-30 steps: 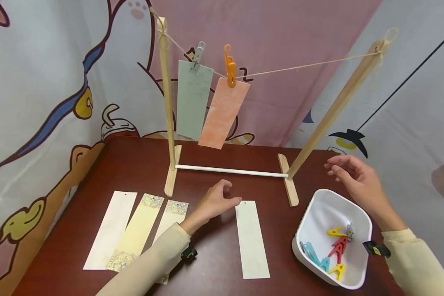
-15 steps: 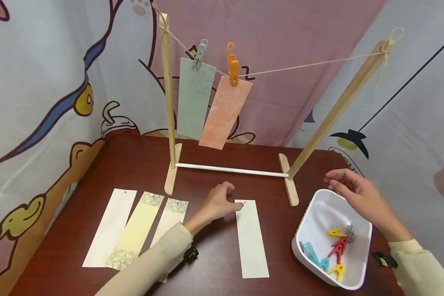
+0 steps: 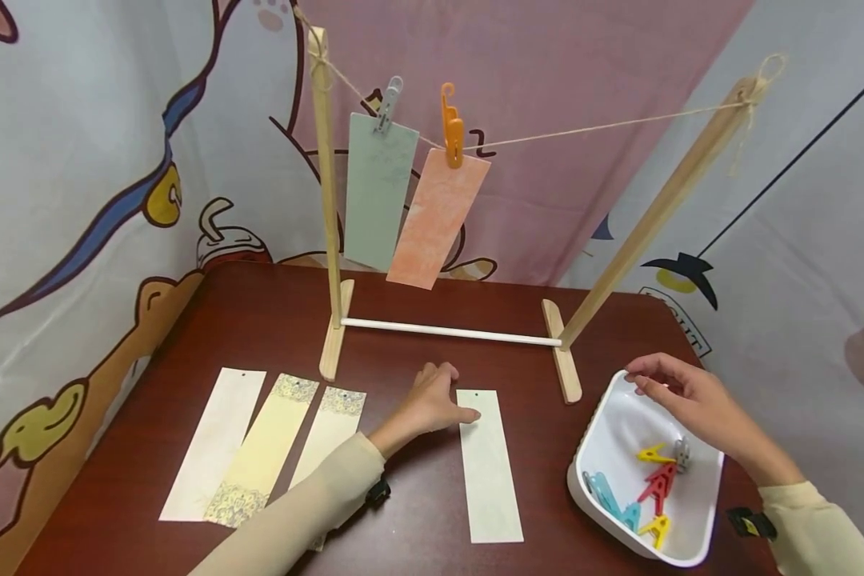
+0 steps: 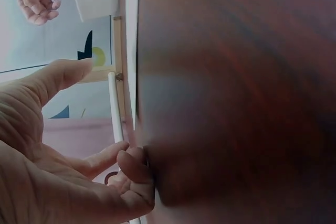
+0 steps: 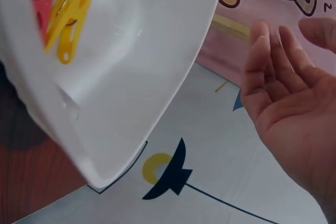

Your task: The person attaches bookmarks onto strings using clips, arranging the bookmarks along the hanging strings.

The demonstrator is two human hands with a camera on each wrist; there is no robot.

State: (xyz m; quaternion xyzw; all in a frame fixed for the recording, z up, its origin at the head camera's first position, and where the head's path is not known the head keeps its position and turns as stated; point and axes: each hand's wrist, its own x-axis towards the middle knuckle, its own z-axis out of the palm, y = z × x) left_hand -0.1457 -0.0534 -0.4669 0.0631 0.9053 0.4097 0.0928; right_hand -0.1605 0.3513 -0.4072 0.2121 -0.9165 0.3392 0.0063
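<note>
My left hand [image 3: 432, 404] is low at the table beside a pale greenish-white card [image 3: 490, 472] with a small hole at its top. Its thumb overlaps the card's upper end in the head view. In the left wrist view the fingertips [image 4: 137, 169] are right at the table surface, with thumb and fingers spread apart. My right hand [image 3: 694, 404] hovers over the far rim of a white plastic basket [image 3: 583, 456], fingers loosely bent and holding nothing. Inside the basket lie red clothespins [image 3: 660, 482], yellow ones [image 5: 72, 17], blue ones [image 3: 608, 494] and a grey one [image 3: 682, 454].
A wooden stand [image 3: 326, 192] with a string [image 3: 590, 128] rises at the back. A grey clip [image 3: 386, 108] holds a green card [image 3: 379, 192] there; an orange clip [image 3: 453, 132] holds an orange card [image 3: 439, 220]. Three cards [image 3: 265, 448] lie at left, partly behind my left sleeve.
My right hand has come down and toward me, to over the basket. My left hand has shifted slightly right and nearer, so its thumb now overlaps the pale card more.
</note>
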